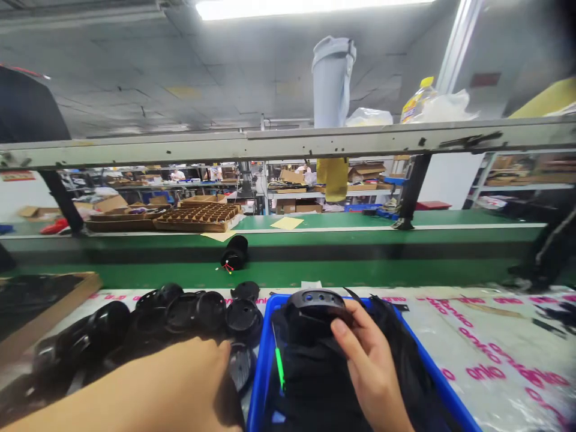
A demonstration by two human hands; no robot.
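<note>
My right hand (pixel 369 354) pinches a black round plastic part (pixel 317 303) by its right side, above a blue tray (pixel 258 384). Small holes show along the part's rim. Black material (pixel 315 378) fills the tray, and a green-handled tool (pixel 279 366) lies at its left inside. My left hand (pixel 202 366) is over the pile of black round parts (pixel 153 318), left of the tray. Its fingers are largely hidden behind the back of the hand, so what it holds, if anything, does not show.
A black cylinder (pixel 234 252) with coloured wires lies on the green belt (pixel 288 273). Behind are a divided cardboard box (pixel 198 217) and a raised metal rail (pixel 270 144) carrying a grey tumbler (pixel 332 81). A cardboard tray (pixel 92 285) stands left.
</note>
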